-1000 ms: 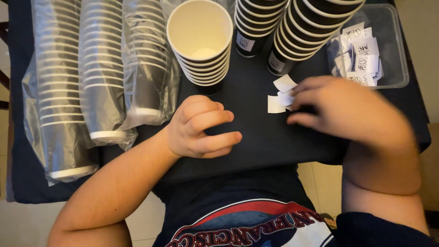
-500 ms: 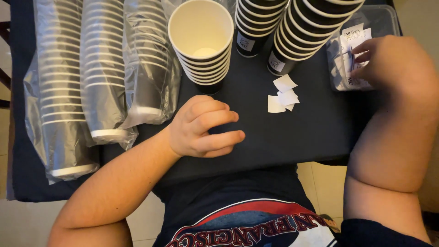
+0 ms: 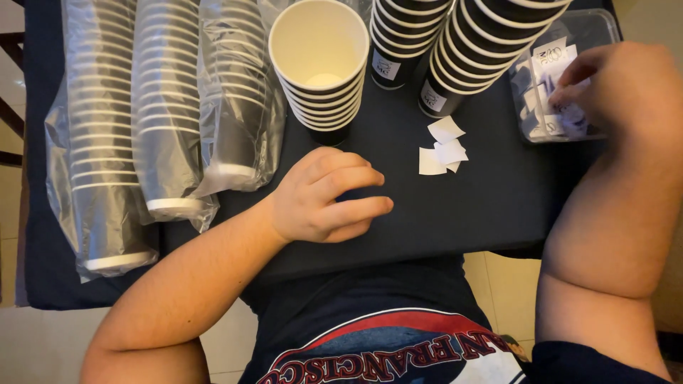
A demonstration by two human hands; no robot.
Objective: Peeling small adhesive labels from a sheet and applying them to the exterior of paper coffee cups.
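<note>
My left hand rests on the dark tablecloth with its fingers loosely curled and nothing in it, just in front of an upright stack of black paper cups with white insides. My right hand reaches into a clear plastic tub at the right, fingertips on the small white stickers inside; whether it pinches one is hidden. A few white paper scraps lie on the cloth between my hands.
Three sleeves of cups wrapped in clear plastic lie on the left of the table. Two slanted stacks of black cups lean at the back, right of the upright stack. The table's near edge runs just below my left hand.
My right hand moved from the paper scraps to the right and up into the plastic tub. My left hand stayed where it was.
</note>
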